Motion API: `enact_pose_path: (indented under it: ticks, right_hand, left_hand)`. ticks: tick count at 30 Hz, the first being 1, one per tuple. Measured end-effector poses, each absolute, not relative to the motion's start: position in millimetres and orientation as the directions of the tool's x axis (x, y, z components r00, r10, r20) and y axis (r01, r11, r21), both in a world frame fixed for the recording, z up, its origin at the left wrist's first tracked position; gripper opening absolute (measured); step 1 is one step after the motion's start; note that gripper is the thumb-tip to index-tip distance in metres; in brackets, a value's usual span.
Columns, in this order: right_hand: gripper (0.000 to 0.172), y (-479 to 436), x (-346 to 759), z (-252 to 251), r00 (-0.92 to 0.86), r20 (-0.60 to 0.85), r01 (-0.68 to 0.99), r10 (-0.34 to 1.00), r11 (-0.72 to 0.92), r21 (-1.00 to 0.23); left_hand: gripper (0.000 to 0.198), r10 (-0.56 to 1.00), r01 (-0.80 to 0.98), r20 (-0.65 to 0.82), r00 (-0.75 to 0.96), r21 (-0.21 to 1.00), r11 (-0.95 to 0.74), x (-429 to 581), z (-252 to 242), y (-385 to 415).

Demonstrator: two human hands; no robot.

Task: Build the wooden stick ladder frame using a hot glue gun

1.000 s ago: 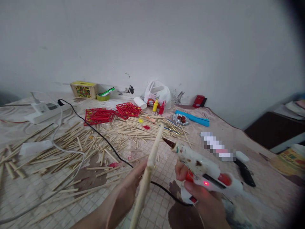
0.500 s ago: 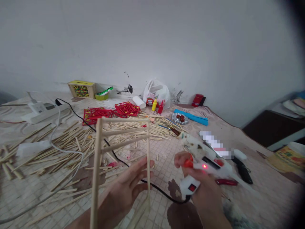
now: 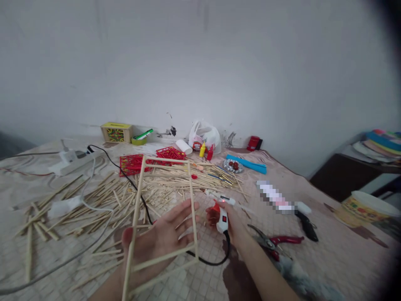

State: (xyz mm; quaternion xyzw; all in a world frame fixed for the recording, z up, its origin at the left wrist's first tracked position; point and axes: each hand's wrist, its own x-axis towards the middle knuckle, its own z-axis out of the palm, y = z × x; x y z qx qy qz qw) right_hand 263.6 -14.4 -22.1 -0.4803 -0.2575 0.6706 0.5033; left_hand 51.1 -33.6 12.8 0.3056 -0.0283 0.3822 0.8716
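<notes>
A frame of pale wooden sticks point(image 3: 137, 202) stands tilted in front of me, with rungs across its top and bottom. My left hand point(image 3: 158, 244) reaches behind and through it, thumb at the left upright and fingertips at the right one, bracing the frame between them. In my right hand point(image 3: 236, 223) is a white hot glue gun point(image 3: 222, 221) with an orange trigger and a lit red light. Its nozzle points away from me and left, apart from the frame. The gun's black cord point(image 3: 216, 263) loops below my hands.
Loose sticks point(image 3: 103, 205) cover the table's left and middle. Behind them lie red stick panels point(image 3: 134, 164), a plastic bag point(image 3: 205, 136) and paint bottles point(image 3: 202, 149). Red-handled pliers point(image 3: 285, 240) and a black-handled knife point(image 3: 307, 225) lie right. A power strip point(image 3: 81, 162) sits left.
My right hand has turned the glue gun away and moved it left and farther off. The frame has tilted, bringing its lower rungs into view. The pliers are now uncovered.
</notes>
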Motion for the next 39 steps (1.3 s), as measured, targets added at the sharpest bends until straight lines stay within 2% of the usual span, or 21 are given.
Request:
enact_pose_path:
  ticks: [4, 10, 15, 18, 21, 24, 26, 29, 33, 39]
  right_hand:
    - [0.030, -5.1, 266.1, -31.3, -0.113, -0.486, -0.466, 0.867, -0.478, -0.745]
    - [0.027, -4.7, 270.2, -39.6, -0.001, -0.462, -0.368, 0.887, -0.429, -0.825]
    - [0.018, -11.1, 278.1, -40.4, 0.153, -0.345, -0.118, 0.926, -0.330, -0.937]
    - [0.026, -18.0, 289.3, -33.9, 0.198, -0.285, 0.101, 0.938, -0.309, -0.946]
    - [0.034, -26.2, 293.2, -15.2, 0.219, -0.195, 0.258, 0.956, -0.250, -0.933]
    - [0.026, -34.3, 283.0, 17.3, 0.201, -0.044, 0.359, 0.979, -0.115, -0.926]
    - [0.014, -39.4, 272.3, 40.8, 0.147, 0.199, 0.463, 0.969, 0.110, -0.879]
    - [0.015, -45.1, 259.8, 65.3, 0.120, 0.385, 0.472, 0.915, 0.288, -0.833]
    - [0.020, -49.6, 253.9, 73.6, 0.113, 0.461, 0.442, 0.880, 0.371, -0.817]
    - [0.006, -59.7, 244.9, 91.6, 0.159, 0.624, 0.387, 0.765, 0.533, -0.752]
  left_hand:
    - [0.105, 0.603, -0.684, 0.339, 0.722, 0.485, 0.546, 46.4, 13.6, -32.0]
    - [0.103, 0.535, -0.668, 0.403, 0.743, 0.494, 0.556, 44.9, 11.2, -32.1]
    - [0.103, 0.521, -0.663, 0.412, 0.747, 0.515, 0.544, 45.1, 10.4, -33.5]
    - [0.102, 0.506, -0.666, 0.435, 0.745, 0.511, 0.543, 44.9, 11.5, -33.3]
    - [0.103, 0.503, -0.657, 0.423, 0.754, 0.517, 0.549, 43.9, 13.2, -33.6]
    - [0.105, 0.520, -0.647, 0.395, 0.757, 0.564, 0.513, 43.1, 14.1, -34.2]
    - [0.106, 0.531, -0.639, 0.384, 0.756, 0.609, 0.470, 42.9, 13.8, -34.0]
    - [0.109, 0.534, -0.626, 0.378, 0.756, 0.655, 0.422, 43.1, 12.0, -31.7]
    - [0.106, 0.506, -0.619, 0.412, 0.758, 0.700, 0.357, 43.1, 5.8, -25.4]
    - [0.109, 0.416, -0.547, 0.418, 0.808, 0.795, 0.263, 43.2, -4.2, -19.3]
